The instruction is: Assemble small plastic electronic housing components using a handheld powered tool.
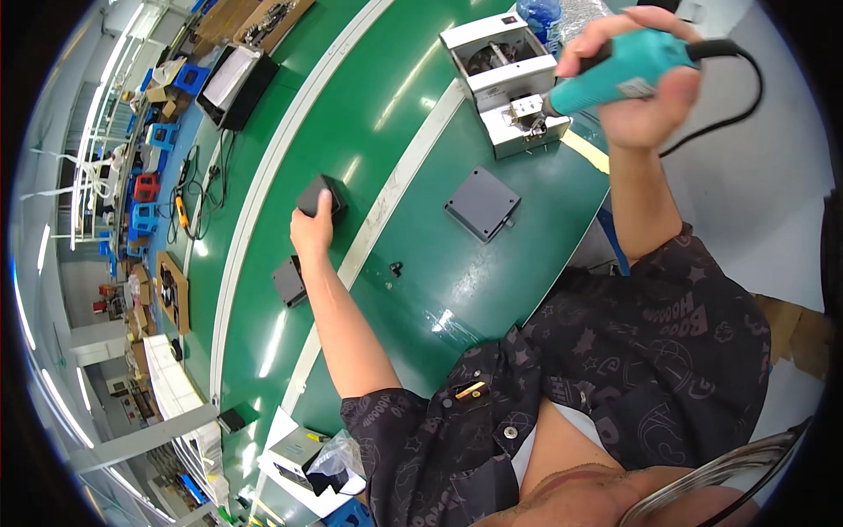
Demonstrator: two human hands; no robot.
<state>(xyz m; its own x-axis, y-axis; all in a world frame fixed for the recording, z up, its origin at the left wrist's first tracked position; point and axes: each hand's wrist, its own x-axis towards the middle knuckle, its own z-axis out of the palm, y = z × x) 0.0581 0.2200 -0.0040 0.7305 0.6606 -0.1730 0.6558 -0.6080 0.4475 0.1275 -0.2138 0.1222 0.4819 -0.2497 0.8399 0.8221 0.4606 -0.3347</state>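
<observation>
Head view, our only one; clock directions are taken from the centre of the picture.

At 1 to 2 o'clock we are holding a teal power screwdriver (606, 85) in our right hand (643, 121). Its fingers are wrapping around the body, closed on it, and a black cord (757, 88) is looping away toward 2 o'clock. The tip is pointing toward 8 o'clock, at the front of a white machine (500, 75) sitting at 1 o'clock; we cannot tell whether the two are touching.

At 10 o'clock our left hand (312, 233) is gripping a dark gray box (313, 188), the thumb lying along it and the fingers pinching from the other side, partly hidden. This box is sitting beyond the white strip (399, 186). A second gray box (286, 279) is lying near the left forearm, at 9 o'clock.

A flat gray case (481, 202) is resting on the green table (430, 294), at 1 to 2 o'clock, well apart from both hands. Just off centre toward 9 o'clock, a small black part (395, 269) is lying alone. At 10 to 11 o'clock, a black tray (219, 101) is holding pale material.
</observation>
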